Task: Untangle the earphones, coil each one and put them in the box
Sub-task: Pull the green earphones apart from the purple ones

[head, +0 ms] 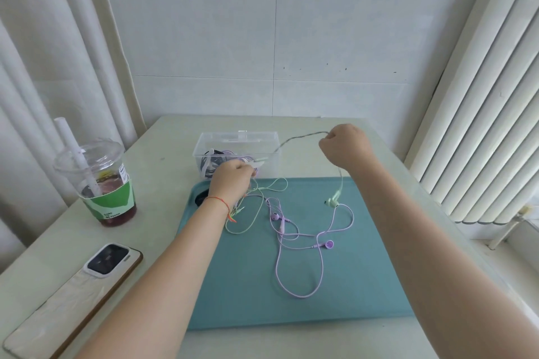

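Note:
A purple earphone cable (300, 265) lies in loose loops on the teal tray (335, 294), its two buds apart. A mint-green earphone (332, 200) hangs by its thin cable from my right hand (345, 146), which pinches the cable raised above the tray's far right corner. The green cable stretches left from there to my left hand (232, 182), which grips a bunch of green cable just in front of the clear plastic box (256, 140). Coiled dark and purple earphones lie inside the box.
A plastic cup (100, 181) with a straw and dark drink stands at the left. A phone (75, 294) lies face down near the left front edge. A curtain hangs at the left, blinds at the right, and a white wall is behind the table.

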### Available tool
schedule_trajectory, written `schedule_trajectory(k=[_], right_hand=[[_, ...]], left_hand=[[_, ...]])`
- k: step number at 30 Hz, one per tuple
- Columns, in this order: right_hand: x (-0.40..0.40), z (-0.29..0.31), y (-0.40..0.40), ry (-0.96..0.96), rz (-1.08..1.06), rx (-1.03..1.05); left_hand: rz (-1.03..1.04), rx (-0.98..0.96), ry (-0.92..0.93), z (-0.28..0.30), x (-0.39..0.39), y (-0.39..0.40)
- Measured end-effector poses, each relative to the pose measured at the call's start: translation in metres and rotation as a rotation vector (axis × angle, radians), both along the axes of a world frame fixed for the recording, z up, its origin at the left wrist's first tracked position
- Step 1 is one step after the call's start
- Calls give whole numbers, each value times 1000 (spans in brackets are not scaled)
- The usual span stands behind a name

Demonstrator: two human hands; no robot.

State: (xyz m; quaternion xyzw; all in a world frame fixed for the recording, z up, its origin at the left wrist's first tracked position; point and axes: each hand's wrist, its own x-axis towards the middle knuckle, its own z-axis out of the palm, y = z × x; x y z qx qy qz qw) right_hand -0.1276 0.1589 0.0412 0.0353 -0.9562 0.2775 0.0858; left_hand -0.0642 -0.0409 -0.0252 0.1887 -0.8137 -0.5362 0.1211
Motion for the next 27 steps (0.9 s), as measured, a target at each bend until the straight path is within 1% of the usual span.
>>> schedule_trajectory(k=[1, 2, 3, 4, 6, 8, 9, 11, 13, 16, 19, 22, 24, 27], right_hand=[[1, -2, 1, -14, -39, 72], [4, -3, 1, -22, -70, 135], [5, -6, 1, -10, -78, 170], [5, -7, -1, 23, -41, 163], [8, -11, -9, 112, 131, 40], [18, -12, -22, 129, 318, -140], [22, -13, -29, 82, 391, -236], [30, -17, -42, -73, 490, -399], [31, -25, -49, -183, 526, -458], [21, -32, -46, -207, 483, -414], [13, -34, -33, -201, 463, -346], [5, -37, -20, -154, 444, -389], [-4, -41, -16, -78, 318, -455], [-14, -46, -13, 60, 73, -528]], left_hand=[[-5, 109, 24, 3, 1, 1], [-27, 179, 34, 7, 3, 2], [-65, 193, 34, 9, 4, 3], [-115, 170, 34, 12, 6, 3], [-237, 92, 49, 17, 8, 5], [-332, 30, 53, 19, 9, 9], [-360, 12, 54, 21, 8, 12], [-381, 4, 68, 26, 7, 18], [-365, -19, 98, 27, 3, 21], [-296, -66, 98, 27, -2, 16], [-111, -94, 104, 22, -7, 4], [51, -231, 125, 15, -10, -12], [86, -285, 170, 9, -13, -22], [47, -227, 226, 2, -17, -29]])
